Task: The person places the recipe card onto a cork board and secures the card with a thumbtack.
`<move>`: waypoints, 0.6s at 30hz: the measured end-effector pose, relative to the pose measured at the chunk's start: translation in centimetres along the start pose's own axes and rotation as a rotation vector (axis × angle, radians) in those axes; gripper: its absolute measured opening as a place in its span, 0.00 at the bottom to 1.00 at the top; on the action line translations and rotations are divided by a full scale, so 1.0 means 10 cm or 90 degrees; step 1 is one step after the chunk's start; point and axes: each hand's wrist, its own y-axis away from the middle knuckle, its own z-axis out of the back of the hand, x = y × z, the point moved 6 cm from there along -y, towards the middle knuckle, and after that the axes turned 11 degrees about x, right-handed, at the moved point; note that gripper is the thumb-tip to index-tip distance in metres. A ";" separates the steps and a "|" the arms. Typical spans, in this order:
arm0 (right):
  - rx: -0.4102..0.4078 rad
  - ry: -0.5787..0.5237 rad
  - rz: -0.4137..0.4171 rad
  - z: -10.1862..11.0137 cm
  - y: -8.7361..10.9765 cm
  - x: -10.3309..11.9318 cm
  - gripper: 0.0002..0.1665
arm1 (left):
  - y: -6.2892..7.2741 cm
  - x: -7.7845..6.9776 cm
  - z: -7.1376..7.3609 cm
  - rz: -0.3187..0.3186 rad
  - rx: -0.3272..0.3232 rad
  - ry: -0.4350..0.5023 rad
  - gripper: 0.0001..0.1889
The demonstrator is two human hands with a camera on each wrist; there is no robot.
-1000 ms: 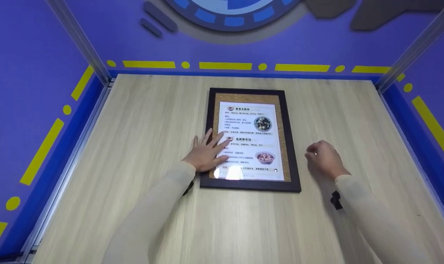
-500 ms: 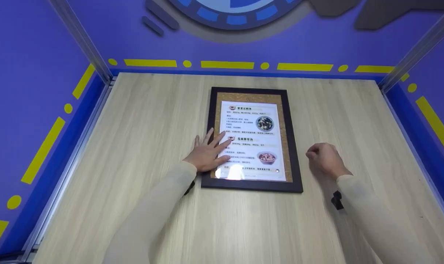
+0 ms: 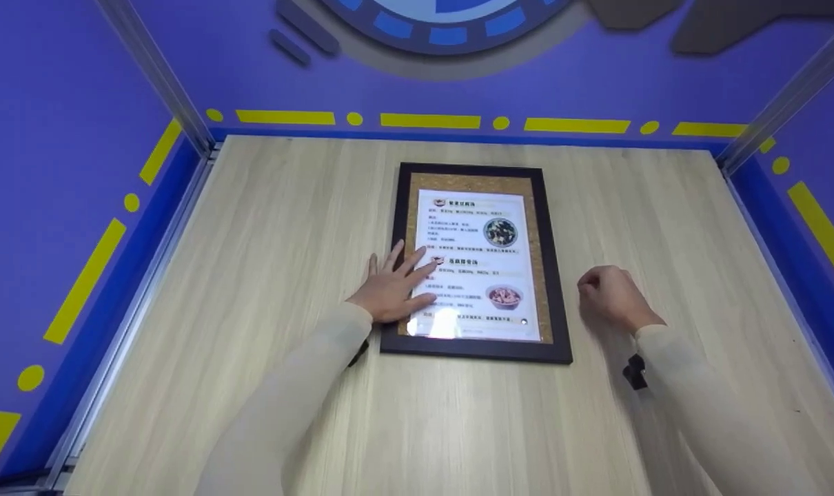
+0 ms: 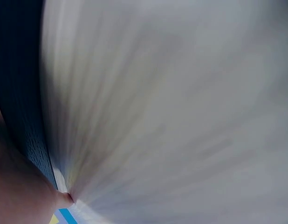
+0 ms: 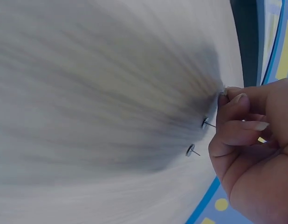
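A dark-framed cork board (image 3: 556, 303) lies on the table, bearing a white printed sheet (image 3: 472, 238) with two food pictures. My left hand (image 3: 389, 293) rests with spread fingers across the board's left edge and the sheet. A silvery thumbtack (image 3: 524, 322) sits at the sheet's lower right corner. Right of the board, my right hand (image 3: 613, 296) is down at the tabletop, fingers curled. The right wrist view shows its thumb and forefinger pinching a small shiny thumbtack (image 5: 223, 91), mostly hidden by the fingertips. Two loose thumbtacks, one nearer (image 5: 191, 150) and one farther (image 5: 205, 122), lie points up beside the fingers.
The wood-grain table (image 3: 286, 207) is bordered by blue panels (image 3: 458, 89) with yellow dashes at the back and both sides. Metal posts stand at the back corners. A bright reflection lies on the sheet's lower left part.
The right hand's fingers have curled further in at the tabletop, and a bright glint seen among them earlier no longer shows. My left hand stays on the board; the head view has shifted slightly.
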 end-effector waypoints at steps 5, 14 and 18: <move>0.003 -0.039 -0.027 0.03 -0.03 0.03 0.12 | 0.00 0.01 -0.01 0.007 0.002 0.003 0.37; -0.122 -0.064 0.053 0.18 -0.11 0.19 0.11 | -0.01 0.01 0.00 0.012 0.012 0.010 0.37; -0.164 -0.091 0.070 0.22 -0.17 0.28 0.10 | -0.01 0.00 0.00 0.008 0.007 0.011 0.37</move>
